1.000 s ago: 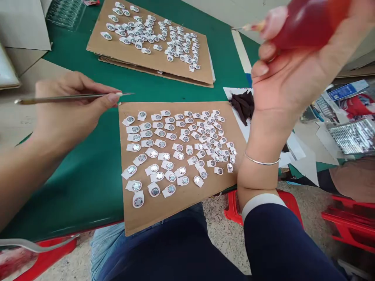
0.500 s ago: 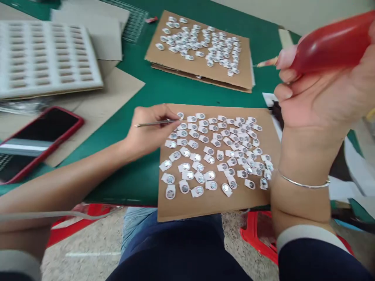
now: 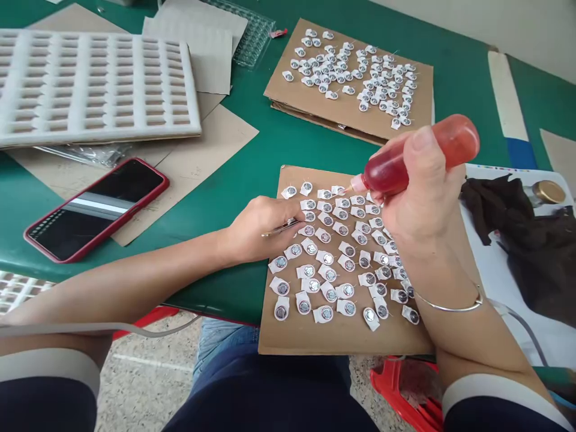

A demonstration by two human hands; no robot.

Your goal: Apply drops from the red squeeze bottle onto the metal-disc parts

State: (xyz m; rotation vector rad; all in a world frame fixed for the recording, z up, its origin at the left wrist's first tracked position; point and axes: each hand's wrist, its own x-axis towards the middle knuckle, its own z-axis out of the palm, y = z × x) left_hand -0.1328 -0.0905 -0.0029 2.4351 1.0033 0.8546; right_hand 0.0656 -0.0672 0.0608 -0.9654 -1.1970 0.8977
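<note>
A brown cardboard sheet [image 3: 342,339] bears rows of small white tabs with round silvery discs [image 3: 324,314]. My left hand [image 3: 263,230] is closed on thin metal tweezers [image 3: 279,228] at the sheet's left side, its fingertips beside the discs. The tweezers' tips are hidden by the fingers. My right hand [image 3: 420,186] is wrapped round a squeeze bottle of red liquid [image 3: 396,168], held tilted over the sheet. The bottle's thin nozzle points down-left, close to a disc in the top row. My right hand and forearm cover part of the sheet's right side.
Another cardboard stack [image 3: 351,123] with similar discs lies behind. On the left are a white slotted tray [image 3: 96,84] and a red-cased phone [image 3: 96,210]. A dark cloth [image 3: 535,258] and a jar with a gold lid [image 3: 549,192] rest on a white surface at right.
My right hand has come down and left with the bottle, bringing its nozzle to the top row of discs. My left hand is lower along the sheet's left side. The camera view has shifted.
</note>
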